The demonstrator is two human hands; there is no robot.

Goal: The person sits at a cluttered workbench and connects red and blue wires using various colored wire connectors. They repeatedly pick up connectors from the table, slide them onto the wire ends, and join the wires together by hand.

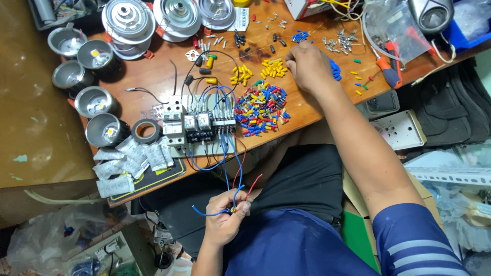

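Wires (232, 191) — blue and red ones — run down from the breaker assembly (197, 125) at the bench (153, 76) edge to the left hand (225, 220), whose grip is clenched on their loose ends low over the lap. Across the bench, the right hand (307, 66) reaches out to a small pile of yellow terminal sleeves (272, 68), fingertips pinched down among them; whether one is caught in that grip cannot be told. Just beside the breakers lies a bigger mixed heap of red, blue and yellow sleeves (261, 110). A roll of black tape (146, 131) sits left of the assembly, near a row of metal downlight housings (94, 105) — white sachets (130, 163) are scattered below them.
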